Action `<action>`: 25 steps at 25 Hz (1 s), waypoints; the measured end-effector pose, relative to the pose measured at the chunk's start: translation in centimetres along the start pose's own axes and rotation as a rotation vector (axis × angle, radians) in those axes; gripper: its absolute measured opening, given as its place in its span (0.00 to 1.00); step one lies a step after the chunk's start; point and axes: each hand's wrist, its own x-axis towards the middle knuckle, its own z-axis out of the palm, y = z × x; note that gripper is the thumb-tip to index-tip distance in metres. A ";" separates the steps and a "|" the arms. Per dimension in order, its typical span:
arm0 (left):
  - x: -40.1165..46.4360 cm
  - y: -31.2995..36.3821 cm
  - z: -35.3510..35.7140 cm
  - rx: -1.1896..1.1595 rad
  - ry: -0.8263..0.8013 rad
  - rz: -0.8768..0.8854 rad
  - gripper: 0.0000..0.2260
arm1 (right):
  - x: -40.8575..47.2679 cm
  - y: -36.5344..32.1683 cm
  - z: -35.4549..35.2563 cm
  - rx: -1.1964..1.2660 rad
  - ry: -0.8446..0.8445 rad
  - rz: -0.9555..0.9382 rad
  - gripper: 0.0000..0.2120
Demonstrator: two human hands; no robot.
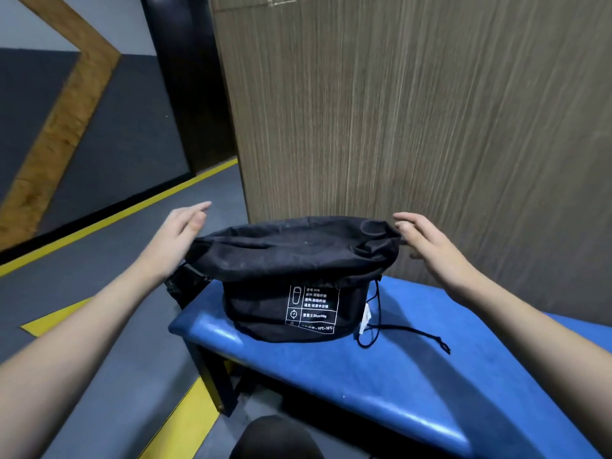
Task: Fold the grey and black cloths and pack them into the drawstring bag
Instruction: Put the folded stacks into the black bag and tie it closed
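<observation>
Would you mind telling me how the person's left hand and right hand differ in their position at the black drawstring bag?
The left hand is at the bag's left rim, partly hidden behind the fabric; the right hand is at the right rim, fully in view. The left hand lies over the floor beside the blue bench; the right hand lies above the bench. Both have relaxed, fairly straight fingers, with no clear grip on the bag.

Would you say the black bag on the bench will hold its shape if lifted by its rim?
Probably not: the bag is soft fabric, its rim creased and sagging, so it should flop. It bulges as if filled, so likely bulky rather than heavy. Its loose cord may trail over the bench.
</observation>
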 end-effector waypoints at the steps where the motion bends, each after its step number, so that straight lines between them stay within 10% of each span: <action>1: 0.4 -0.3 0.0 0.042 -0.073 0.079 0.31 | -0.3 0.5 0.0 -0.014 -0.069 -0.025 0.31; 4: 1.6 -1.7 -0.1 0.209 -0.341 0.203 0.40 | -1.0 2.7 0.1 -0.056 -0.242 -0.031 0.59; 8: 3.1 -1.6 0.1 0.409 -0.545 0.248 0.47 | -1.0 3.8 0.5 -0.176 -0.303 -0.021 0.70; 16: 2.6 -5.7 3.6 0.564 -0.719 0.206 0.44 | 0.5 4.8 3.7 -0.558 -0.281 -0.271 0.47; 25: -2.6 -8.3 8.8 0.672 -0.566 0.415 0.42 | -3.2 10.9 5.5 -0.544 -0.403 -0.098 0.50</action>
